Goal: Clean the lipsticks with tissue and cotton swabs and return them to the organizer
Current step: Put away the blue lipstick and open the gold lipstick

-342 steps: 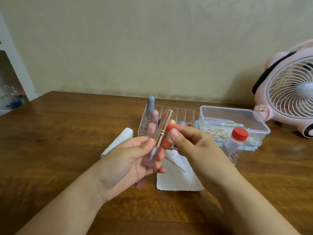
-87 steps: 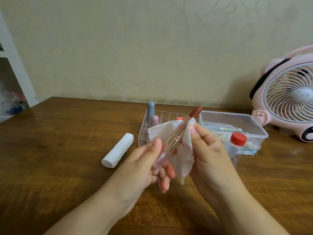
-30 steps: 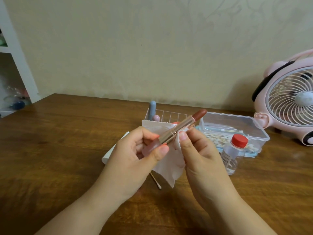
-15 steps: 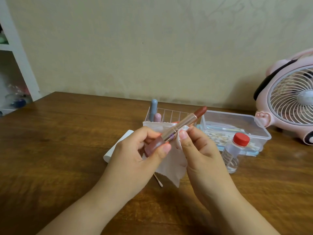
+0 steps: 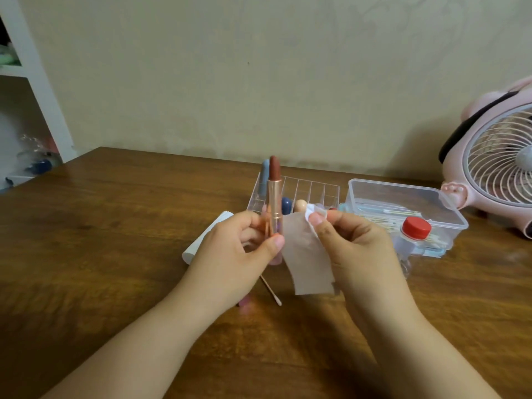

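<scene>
My left hand point(image 5: 230, 254) grips an uncapped lipstick point(image 5: 273, 197) upright, its rose-gold tube and brown-red bullet pointing up. Just to its right, my right hand point(image 5: 354, 249) pinches a white tissue point(image 5: 308, 260) by its top edge, and the sheet hangs down apart from the lipstick. Behind both hands stands the clear organizer point(image 5: 305, 188), holding a blue tube and several other lipsticks. A used cotton swab point(image 5: 270, 289) lies on the wooden table point(image 5: 115, 226) below my left hand. A pink cap point(image 5: 244, 301) peeks out under my left wrist.
A clear plastic box point(image 5: 403, 203) of cotton swabs sits right of the organizer, with a small red-capped bottle point(image 5: 411, 234) in front of it. A pink fan point(image 5: 501, 168) stands at the far right. A rolled white tissue pack point(image 5: 204, 240) lies left of my hands.
The lipstick has swung from a rightward tilt to upright in my left hand. My right hand has pulled the tissue off the tube and now holds it apart to the right.
</scene>
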